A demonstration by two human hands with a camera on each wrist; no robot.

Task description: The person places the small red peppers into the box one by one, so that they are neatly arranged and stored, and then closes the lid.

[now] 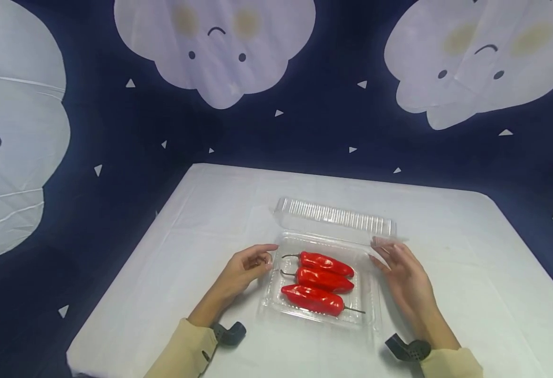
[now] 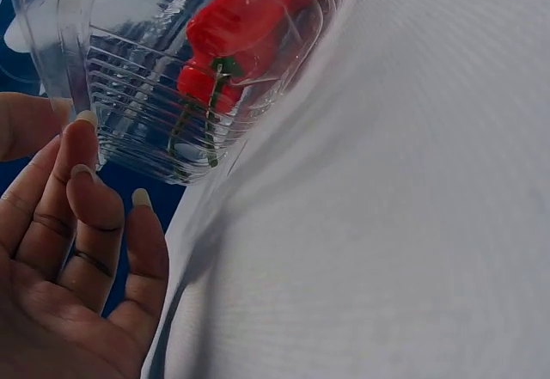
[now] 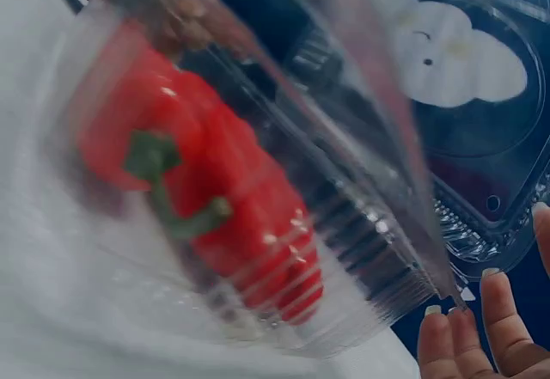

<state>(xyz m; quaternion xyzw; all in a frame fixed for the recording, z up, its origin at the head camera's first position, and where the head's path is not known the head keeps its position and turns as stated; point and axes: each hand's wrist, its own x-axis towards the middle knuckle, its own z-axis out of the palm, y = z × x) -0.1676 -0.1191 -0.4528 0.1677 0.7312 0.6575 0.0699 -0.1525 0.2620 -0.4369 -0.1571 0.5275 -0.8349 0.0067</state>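
Note:
Three shiny red peppers (image 1: 324, 281) lie side by side in an open clear plastic clamshell container (image 1: 304, 316). The front pepper (image 1: 313, 300) has its stem to the right; the other stems point left. Behind the base, the ribbed lid (image 1: 335, 216) is folded back. My left hand (image 1: 245, 270) is at the container's left side, its loosely bent fingertips (image 2: 84, 121) right at the rim. At the right back corner is my right hand (image 1: 406, 275), fingers fairly straight, fingertips (image 3: 464, 319) at the edge of the lid.
A white cloth (image 1: 460, 252) covers the table. Beyond its far edge hangs a dark blue backdrop (image 1: 314, 142) with cloud faces and small white triangles. A dark device (image 1: 229, 333) sits on each wrist, over pale yellow sleeves (image 1: 181, 349).

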